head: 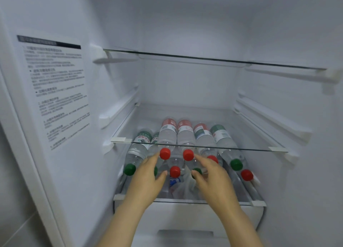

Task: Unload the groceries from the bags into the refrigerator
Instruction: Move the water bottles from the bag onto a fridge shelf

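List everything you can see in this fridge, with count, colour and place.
water bottles: at least nine, clear, lying stacked on the lowest glass shelf, caps toward the camera
red caps: five, red, mostly centre and right of the stack
green caps: four, green, two partly behind the hands
glass shelves: three, clear, across the fridge interior
white material: one, white with a blue mark, under the bottles; cannot tell what it is
sticker: one, white with dark text, left inner wall
drawer: one, white, below the lowest shelf
left hand: one, reaching to the stack
right hand: one, reaching to the stack
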The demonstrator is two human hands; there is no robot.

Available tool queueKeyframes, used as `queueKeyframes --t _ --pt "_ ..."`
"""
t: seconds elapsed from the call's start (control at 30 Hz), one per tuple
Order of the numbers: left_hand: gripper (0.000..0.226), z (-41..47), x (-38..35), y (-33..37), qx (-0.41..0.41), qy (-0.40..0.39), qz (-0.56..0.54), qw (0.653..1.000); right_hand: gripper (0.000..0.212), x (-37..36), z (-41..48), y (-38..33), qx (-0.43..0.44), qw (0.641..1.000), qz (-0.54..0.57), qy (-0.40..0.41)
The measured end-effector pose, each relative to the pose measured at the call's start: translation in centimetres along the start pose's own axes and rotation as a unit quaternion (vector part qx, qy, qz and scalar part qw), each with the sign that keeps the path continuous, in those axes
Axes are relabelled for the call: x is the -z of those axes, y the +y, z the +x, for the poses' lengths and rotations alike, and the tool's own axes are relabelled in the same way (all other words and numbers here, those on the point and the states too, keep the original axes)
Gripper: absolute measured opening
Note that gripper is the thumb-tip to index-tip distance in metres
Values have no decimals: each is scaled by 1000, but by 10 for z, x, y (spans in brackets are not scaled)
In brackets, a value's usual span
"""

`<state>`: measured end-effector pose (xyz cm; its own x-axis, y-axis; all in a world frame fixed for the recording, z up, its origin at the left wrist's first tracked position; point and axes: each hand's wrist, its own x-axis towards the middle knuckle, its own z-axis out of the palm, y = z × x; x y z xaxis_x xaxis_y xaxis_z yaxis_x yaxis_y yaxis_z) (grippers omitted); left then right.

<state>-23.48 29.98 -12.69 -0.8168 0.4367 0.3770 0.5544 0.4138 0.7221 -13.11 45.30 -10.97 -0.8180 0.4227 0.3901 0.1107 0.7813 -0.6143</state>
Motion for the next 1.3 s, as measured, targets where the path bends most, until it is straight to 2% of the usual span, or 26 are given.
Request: queueKeyframes --t 0.23,0.6,0.9,1.13,1.3 --pt "59 -29 19 21 -49 -60 44 996 38 28 -24 -4 -23 1000 -8 19" --pt "45 -27 34 59 -148 -38 -7 988 33 72 -47 -22 -9 990 -27 137" --pt "47 -38 -9 69 -191 -123 -47 973 32 95 -95 -16 -93 979 -94 156" --pt "46 -52 -21 125 -247 -138 -66 957 35 153 -131 -30 -85 964 -99 232" --pt "46 -79 -28 189 -310 -155 -123 930 38 204 -175 -40 -80 941 -78 319"
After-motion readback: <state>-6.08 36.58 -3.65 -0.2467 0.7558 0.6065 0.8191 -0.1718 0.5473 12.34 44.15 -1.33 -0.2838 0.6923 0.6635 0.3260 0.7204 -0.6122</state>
